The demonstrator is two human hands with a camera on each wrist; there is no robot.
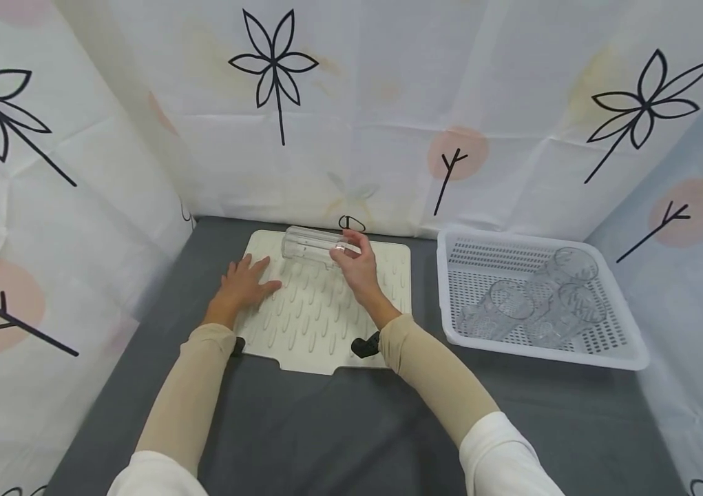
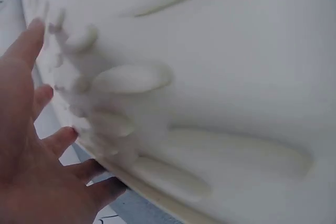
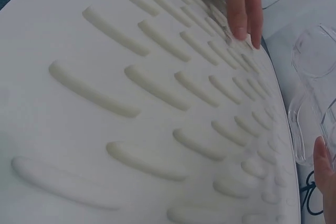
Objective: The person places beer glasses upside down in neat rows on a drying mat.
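Note:
My right hand [image 1: 359, 267] grips one end of a clear drinking glass [image 1: 309, 246], which lies sideways above the far part of a cream ribbed drying mat [image 1: 301, 331]. In the right wrist view, the glass [image 3: 320, 93] shows at the right edge with a thumb [image 3: 322, 160] against it. Fingers spread, my left hand [image 1: 242, 286] rests at the left edge of the mat. The left wrist view shows that hand [image 2: 47, 166] with its fingertips along the mat's rim, beside the raised ridges.
To the right of the mat stands a white perforated plastic basket [image 1: 574, 359]. Three clear glasses [image 1: 506, 306] lie tilted inside it. Dark grey cloth [image 1: 301, 434] covers the table, and a patterned white curtain [image 1: 376, 89] hangs behind and at both sides.

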